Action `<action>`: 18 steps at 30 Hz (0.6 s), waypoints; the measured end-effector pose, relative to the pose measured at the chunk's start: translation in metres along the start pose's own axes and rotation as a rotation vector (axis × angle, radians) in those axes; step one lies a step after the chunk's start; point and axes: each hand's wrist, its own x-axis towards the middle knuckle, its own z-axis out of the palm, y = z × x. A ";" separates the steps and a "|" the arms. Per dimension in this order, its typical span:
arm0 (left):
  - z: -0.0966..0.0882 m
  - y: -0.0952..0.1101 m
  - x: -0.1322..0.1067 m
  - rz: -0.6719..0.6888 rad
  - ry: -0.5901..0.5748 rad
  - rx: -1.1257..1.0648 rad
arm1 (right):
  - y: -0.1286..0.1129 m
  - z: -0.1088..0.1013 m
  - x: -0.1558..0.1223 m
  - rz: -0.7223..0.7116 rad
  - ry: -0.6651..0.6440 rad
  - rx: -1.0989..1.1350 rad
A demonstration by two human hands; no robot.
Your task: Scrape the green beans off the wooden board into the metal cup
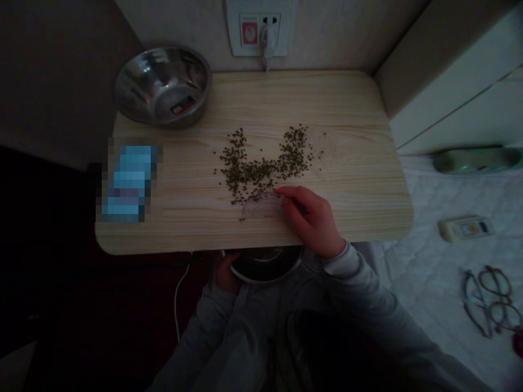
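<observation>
Small dark green beans (257, 171), like mung beans, are scattered in a rough U on the wood-grain table (343, 109). My right hand (312, 218) rests near the front edge, its fingers pinched on the right end of a thin, see-through, half-round plastic piece (261, 207). This piece lies against the near side of the beans. Below the table's front edge, my left hand (227, 272) grips the left rim of a round dark bowl (267, 267). The tabletop hides the bowl's far part, and some left fingers are out of sight.
A steel basin (163, 87) stands at the back left, with a blurred-out phone (129, 182) nearer me. A plug sits in the wall socket (261, 32). On the white bedding to the right lie a green bottle (476, 159), a remote (466, 228) and glasses (494, 299).
</observation>
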 end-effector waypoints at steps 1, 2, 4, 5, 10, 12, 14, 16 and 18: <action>0.001 0.001 0.000 -0.015 -0.007 -0.029 | 0.000 0.000 0.000 -0.001 -0.006 -0.003; 0.003 0.002 0.001 -0.033 -0.025 -0.065 | 0.000 0.000 0.000 -0.003 -0.015 -0.007; 0.006 0.004 0.001 -0.098 -0.088 -0.187 | 0.000 -0.001 0.000 -0.015 -0.034 -0.011; 0.008 0.005 0.001 -0.114 -0.105 -0.221 | 0.000 -0.001 0.000 -0.025 -0.042 -0.011; 0.005 0.005 0.000 -0.066 -0.085 -0.195 | 0.001 -0.002 0.000 -0.039 -0.044 -0.010; 0.003 0.003 0.000 -0.041 -0.070 -0.183 | 0.001 -0.002 0.000 -0.039 -0.041 -0.018; 0.003 0.001 0.000 -0.031 -0.071 -0.182 | 0.000 -0.001 0.000 -0.045 -0.047 -0.028; 0.005 -0.001 0.002 -0.033 -0.080 -0.188 | 0.000 -0.001 0.001 -0.058 -0.057 -0.037; 0.008 -0.002 0.003 -0.030 -0.092 -0.194 | -0.001 -0.001 0.001 -0.074 -0.075 -0.041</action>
